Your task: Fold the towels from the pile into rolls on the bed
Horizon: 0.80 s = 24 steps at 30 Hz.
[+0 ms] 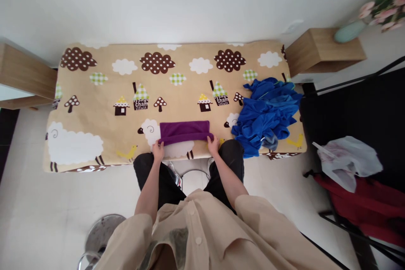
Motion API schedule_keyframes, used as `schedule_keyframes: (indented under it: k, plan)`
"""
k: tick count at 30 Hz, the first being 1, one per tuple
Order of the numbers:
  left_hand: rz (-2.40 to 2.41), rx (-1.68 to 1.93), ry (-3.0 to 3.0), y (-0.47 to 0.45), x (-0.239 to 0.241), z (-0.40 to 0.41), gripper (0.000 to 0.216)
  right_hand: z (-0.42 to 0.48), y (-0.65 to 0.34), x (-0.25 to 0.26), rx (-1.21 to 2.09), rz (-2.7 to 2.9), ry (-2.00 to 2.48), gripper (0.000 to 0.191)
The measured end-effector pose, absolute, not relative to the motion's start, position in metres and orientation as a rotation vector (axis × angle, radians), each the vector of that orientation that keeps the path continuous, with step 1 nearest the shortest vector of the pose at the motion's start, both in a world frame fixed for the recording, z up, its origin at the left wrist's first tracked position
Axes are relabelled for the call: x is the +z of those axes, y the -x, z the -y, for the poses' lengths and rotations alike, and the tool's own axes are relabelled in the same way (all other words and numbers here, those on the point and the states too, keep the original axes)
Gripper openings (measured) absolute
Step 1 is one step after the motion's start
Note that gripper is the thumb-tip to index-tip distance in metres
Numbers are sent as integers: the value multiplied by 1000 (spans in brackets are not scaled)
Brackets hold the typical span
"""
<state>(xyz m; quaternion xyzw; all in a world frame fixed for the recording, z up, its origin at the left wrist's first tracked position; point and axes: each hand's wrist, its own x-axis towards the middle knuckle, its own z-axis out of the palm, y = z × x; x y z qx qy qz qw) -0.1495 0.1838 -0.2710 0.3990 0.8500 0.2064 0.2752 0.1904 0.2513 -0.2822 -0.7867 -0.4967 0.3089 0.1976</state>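
A purple cloth (185, 128), folded into a long strip, lies on the patterned bedspread (186, 97) near the front edge. My left hand (157, 150) pinches its near left corner. At the near right corner, my right hand (213, 144) holds the cloth between thumb and fingers. The near edge of the cloth is rolled or folded over, and it runs taut between both hands. To the right, a crumpled heap of blue cloth (268, 112) lies apart from my hands, with a small grey-blue piece (270, 141) at its front.
Wooden box-shaped cabinets (329, 50) stand at both bed ends, the right one bearing a vase (350, 31) of pink flowers. A white plastic bag (351, 160) and red fabric (367, 202) are at right. A round metal stool (103, 232) stands behind me on the left.
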Motion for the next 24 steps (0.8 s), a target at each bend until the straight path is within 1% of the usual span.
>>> schedule_keyframes:
  k: [16,21,24]
  plan:
    - [-2356,422,-1025,149,-281,-181,30,-248,-193,-291,898,1329,2235,20]
    - [-2349,437,-1086,149,-278,-178,29,-249,-192,-281,857,1357,2230,26]
    - [-2342,475,-1156,148,-271,-175,32,-246,-191,-273,774,1516,2182,31]
